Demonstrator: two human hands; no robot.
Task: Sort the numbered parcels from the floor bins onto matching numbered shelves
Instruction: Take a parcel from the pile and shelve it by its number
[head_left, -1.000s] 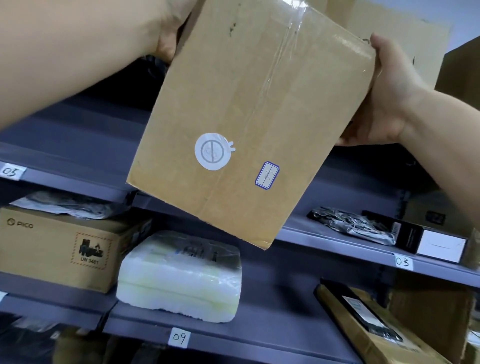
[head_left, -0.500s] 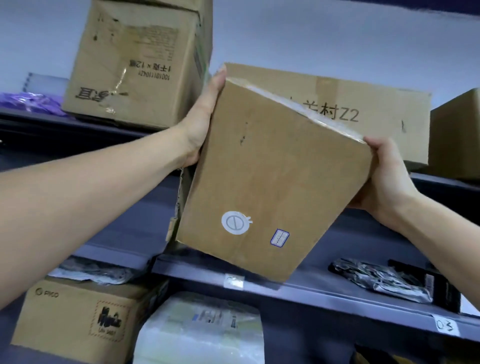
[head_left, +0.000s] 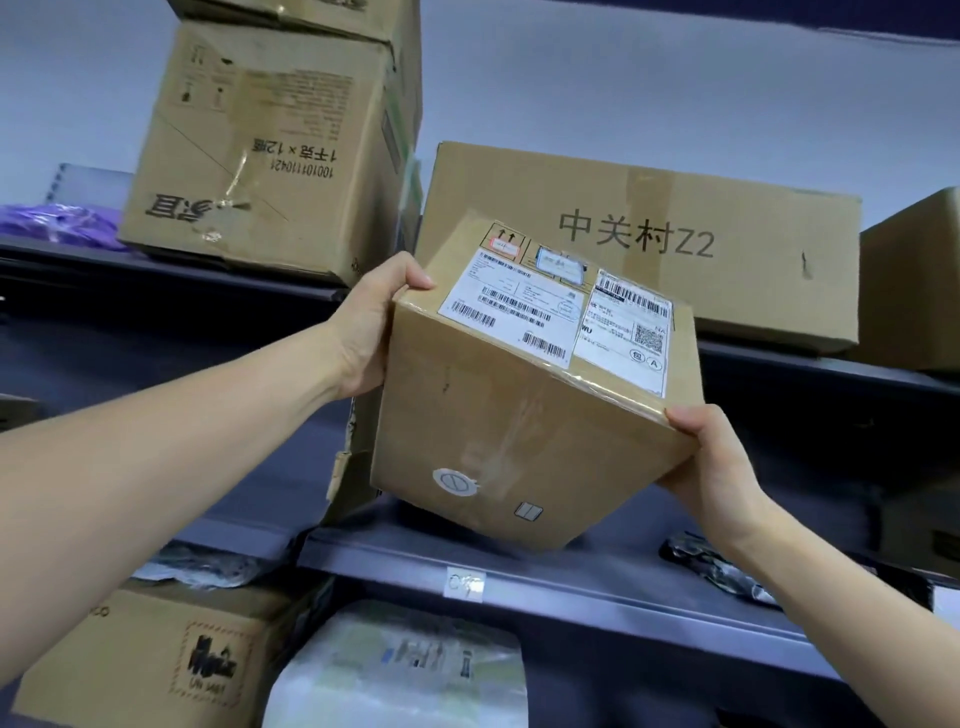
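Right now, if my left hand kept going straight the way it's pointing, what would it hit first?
Probably the long box marked Z2 on the upper shelf. The left hand, gripping the parcel, points up and forward toward it, though depth is hard to judge.

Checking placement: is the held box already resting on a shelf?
No, both the left hand and right hand hold the box in the air.

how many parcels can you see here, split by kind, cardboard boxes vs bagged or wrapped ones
Cardboard boxes: 6 – the held box, the upside-down printed box with another box stacked on it, the long Z2 box, a box at the right edge, and the PICO box.
Bagged or wrapped parcels: 4 – purple bag, white wrapped parcel, grey bag, black bag.
Total: 10
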